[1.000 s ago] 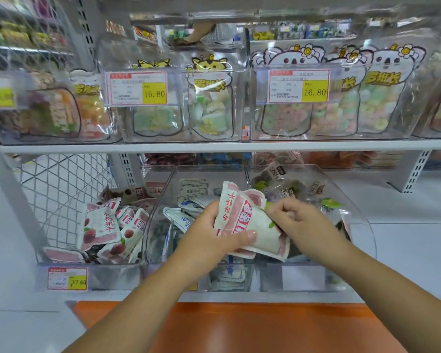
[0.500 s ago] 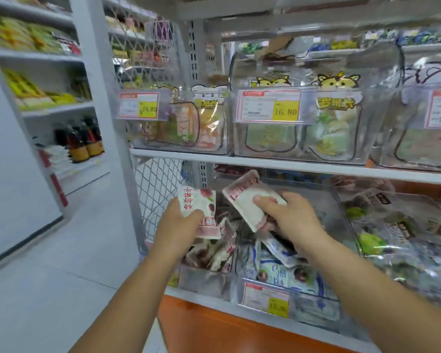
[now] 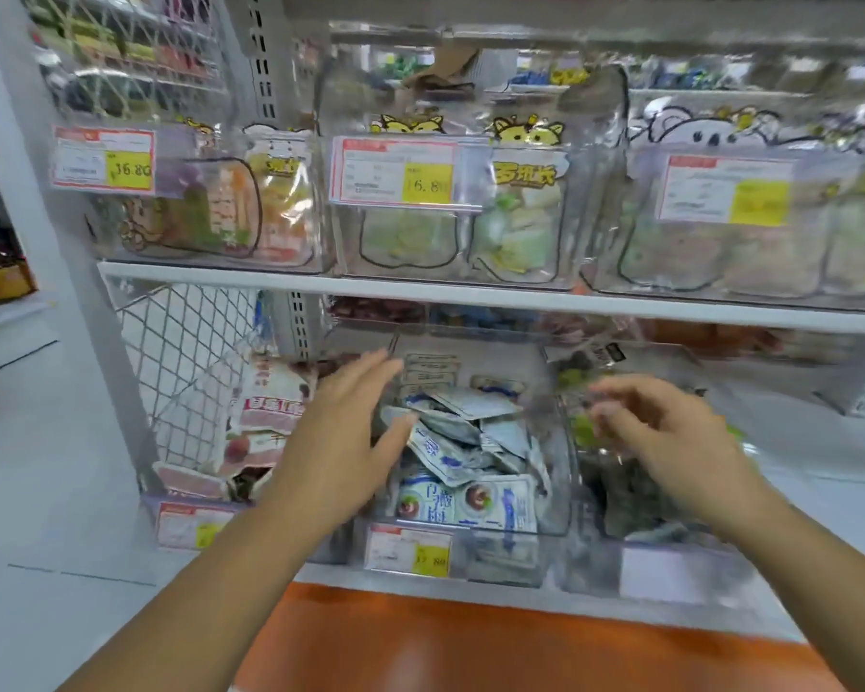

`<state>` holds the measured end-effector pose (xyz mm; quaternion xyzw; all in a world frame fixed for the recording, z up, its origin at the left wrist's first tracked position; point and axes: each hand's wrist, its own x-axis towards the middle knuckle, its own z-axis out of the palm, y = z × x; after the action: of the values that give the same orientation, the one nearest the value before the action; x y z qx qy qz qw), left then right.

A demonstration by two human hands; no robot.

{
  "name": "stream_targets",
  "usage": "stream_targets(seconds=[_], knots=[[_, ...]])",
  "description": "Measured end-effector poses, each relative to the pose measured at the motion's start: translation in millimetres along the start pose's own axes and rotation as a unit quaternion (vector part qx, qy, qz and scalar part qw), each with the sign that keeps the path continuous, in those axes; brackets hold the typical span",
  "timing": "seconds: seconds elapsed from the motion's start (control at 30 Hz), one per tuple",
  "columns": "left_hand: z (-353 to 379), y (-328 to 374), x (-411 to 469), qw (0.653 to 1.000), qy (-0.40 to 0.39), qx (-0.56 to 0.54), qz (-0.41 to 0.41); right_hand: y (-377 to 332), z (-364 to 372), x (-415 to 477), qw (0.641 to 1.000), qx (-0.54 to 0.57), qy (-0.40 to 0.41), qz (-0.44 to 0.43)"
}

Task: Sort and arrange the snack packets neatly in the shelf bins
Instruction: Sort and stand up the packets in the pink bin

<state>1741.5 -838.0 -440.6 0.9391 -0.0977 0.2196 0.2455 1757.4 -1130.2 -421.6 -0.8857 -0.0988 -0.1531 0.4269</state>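
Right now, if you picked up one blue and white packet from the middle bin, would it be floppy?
Probably floppy: the blue and white packets lie bent and crumpled over each other. Likely light, being small, thin pouches. Their shiny skins might slide in the pile.

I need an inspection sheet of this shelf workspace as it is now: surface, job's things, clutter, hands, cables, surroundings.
Surface: white lower shelf carries clear bins side by side.
Job's things: red-and-white packets in the left bin; blue-and-white packets in the middle bin; dark and green packets in the right bin, blurred.
Clutter: nothing seen.
Grippers: left hand, fingers straight, above the left and middle bins, holds nothing; right hand, fingers loosely curled, above the right bin, nothing seen in it.
Cables: nothing seen.
Surroundings: upper bins with price tags; wire mesh panel at left; orange panel below.
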Motion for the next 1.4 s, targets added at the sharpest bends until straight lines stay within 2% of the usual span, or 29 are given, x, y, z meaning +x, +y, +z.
stream_targets(seconds=[0.1,0.2,0.3,0.37,0.5,0.83,0.93,1.07,1.27,1.4], knots=[[21,50,-1,0.993,-0.091,-0.031,0.069,21,-40,0,0.989,-0.1,-0.099,0.041],[49,83,1,0.98,-0.158,-0.048,0.109,36,-49,-9,0.957,-0.203,-0.199,0.065],[75,95,6,0.973,-0.192,-0.017,0.131,46,-33,-12,0.924,-0.289,-0.247,0.029],[85,92,8,0.969,-0.195,-0.006,0.148,49,-22,-10,0.914,-0.305,-0.267,-0.002],[88,80,8,0.969,-0.191,-0.001,0.155,55,-5,-3,0.925,-0.291,-0.241,-0.03],[89,71,2,0.971,-0.181,0.015,0.155,60,23,14,0.912,-0.37,-0.159,-0.082],[85,71,0,0.973,-0.182,-0.003,0.145,62,23,12,0.929,-0.323,-0.157,-0.095],[73,73,-3,0.975,-0.186,-0.05,0.108,65,-6,6,0.981,-0.098,-0.152,-0.074],[65,91,-6,0.971,-0.169,-0.144,0.082,64,-19,-13,0.994,-0.018,-0.096,-0.046],[63,100,-11,0.969,-0.18,-0.149,0.08,41,-37,-12,0.988,0.15,0.01,0.034]])
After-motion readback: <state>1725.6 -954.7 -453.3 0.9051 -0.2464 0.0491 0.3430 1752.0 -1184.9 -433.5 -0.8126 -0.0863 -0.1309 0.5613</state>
